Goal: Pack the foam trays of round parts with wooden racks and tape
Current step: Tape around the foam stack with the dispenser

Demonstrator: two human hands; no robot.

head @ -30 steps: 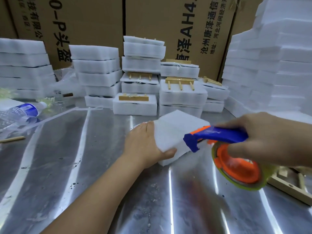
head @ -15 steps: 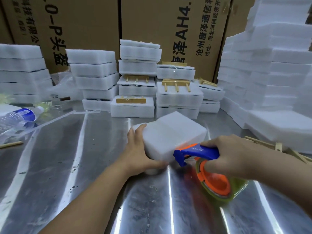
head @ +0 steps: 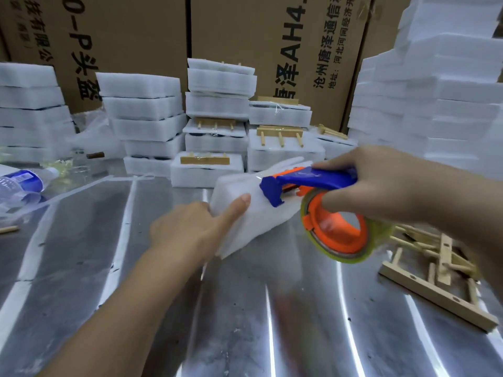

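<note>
A scuffed steel table (head: 81,268) runs back to printed cardboard cartons (head: 130,36), with stacked foam trays (head: 141,104) ranged from nine to three o'clock, one topped by a taped wooden rack (head: 204,160). At the centre we see the left hand (head: 187,232) grasping a foam tray (head: 261,224) by its near end, thumb laid across its face, the tray tilted up. At two o'clock the right hand (head: 381,186) clenches the blue-and-orange tape dispenser (head: 313,180), its nose over the tray. Loose wooden racks (head: 435,296) lie at four o'clock, a water bottle (head: 19,183) at nine

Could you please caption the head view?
Left hand holds a tilted foam pack; right hand holds a tape dispenser against it.
</note>
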